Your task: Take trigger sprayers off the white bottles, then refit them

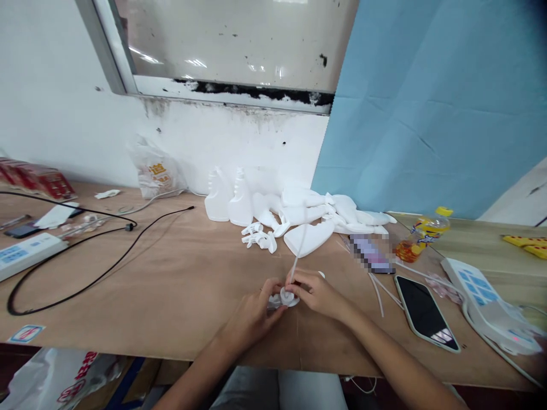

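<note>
My left hand is closed around a white spray head, its round collar facing up. Between the fingertips of my right hand is a thin, translucent plastic tube. It rises from the collar and leans slightly right; whether its lower end sits inside is hidden by the fingers. Beyond my hands lie several loose white spray heads. Two white spray bottles stand upright behind them, and a heap of white bottles lies on its side to the right.
On the right of the brown tabletop are a phone, a blurred-out screen, loose tubes, a drink bottle and a power strip. A black cable loops on the left, near another power strip.
</note>
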`<state>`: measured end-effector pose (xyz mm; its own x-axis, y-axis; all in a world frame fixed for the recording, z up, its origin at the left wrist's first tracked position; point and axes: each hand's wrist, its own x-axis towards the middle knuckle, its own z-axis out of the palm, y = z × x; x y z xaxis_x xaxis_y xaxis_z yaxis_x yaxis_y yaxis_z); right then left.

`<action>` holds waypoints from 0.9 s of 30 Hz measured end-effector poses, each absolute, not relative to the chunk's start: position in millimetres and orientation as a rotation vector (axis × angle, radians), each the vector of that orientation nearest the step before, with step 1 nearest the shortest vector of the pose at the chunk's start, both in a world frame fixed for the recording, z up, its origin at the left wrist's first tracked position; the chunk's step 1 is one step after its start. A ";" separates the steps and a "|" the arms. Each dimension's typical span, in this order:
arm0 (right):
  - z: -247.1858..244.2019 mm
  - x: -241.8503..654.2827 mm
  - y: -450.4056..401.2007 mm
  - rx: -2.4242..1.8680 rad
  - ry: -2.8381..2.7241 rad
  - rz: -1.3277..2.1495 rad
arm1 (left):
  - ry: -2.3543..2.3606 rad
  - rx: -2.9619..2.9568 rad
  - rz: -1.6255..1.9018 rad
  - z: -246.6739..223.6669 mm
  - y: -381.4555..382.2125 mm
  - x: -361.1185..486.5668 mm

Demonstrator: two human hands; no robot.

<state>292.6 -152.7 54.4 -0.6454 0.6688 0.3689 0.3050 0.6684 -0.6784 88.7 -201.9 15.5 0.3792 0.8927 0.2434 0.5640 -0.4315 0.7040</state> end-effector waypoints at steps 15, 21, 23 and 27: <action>41.6 292.2 -153.9 -0.639 -2.255 0.566 | 1.178 1.890 0.979 14.6 -192.0 86.3; 37.4 304.6 -142.9 -0.365 -2.437 0.030 | 1.094 1.641 1.024 37.3 -183.4 89.4; 35.2 307.9 -138.1 -0.285 -2.393 -0.087 | 1.020 1.789 0.948 53.5 -176.4 87.6; 42.3 323.1 -132.8 -0.510 -2.000 0.009 | 1.347 2.044 1.288 95.3 -120.9 69.4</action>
